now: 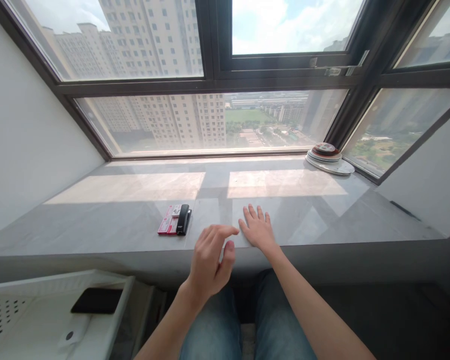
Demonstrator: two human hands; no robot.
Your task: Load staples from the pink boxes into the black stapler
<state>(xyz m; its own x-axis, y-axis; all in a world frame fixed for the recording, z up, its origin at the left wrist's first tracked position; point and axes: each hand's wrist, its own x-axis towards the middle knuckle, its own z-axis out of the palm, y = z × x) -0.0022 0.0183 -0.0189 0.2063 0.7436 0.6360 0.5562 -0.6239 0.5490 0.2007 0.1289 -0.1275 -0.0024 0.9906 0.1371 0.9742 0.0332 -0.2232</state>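
Grey sill (pixel 218 211) under splayed right fingers (pixel 252 212)

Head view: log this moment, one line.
left hand: empty, curled | right hand: empty, flat on grey marbled sill | black stapler, small pink-and-white boxes: untouched, left of hands

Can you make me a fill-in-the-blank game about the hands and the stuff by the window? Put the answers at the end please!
1. The stapler is coloured ____.
2. The right hand rests on the windowsill with its palm facing ____.
3. The left hand is holding ____.
4. From where you look, the stack of round discs sits near the far ____ corner.

Missing words: black; down; nothing; right
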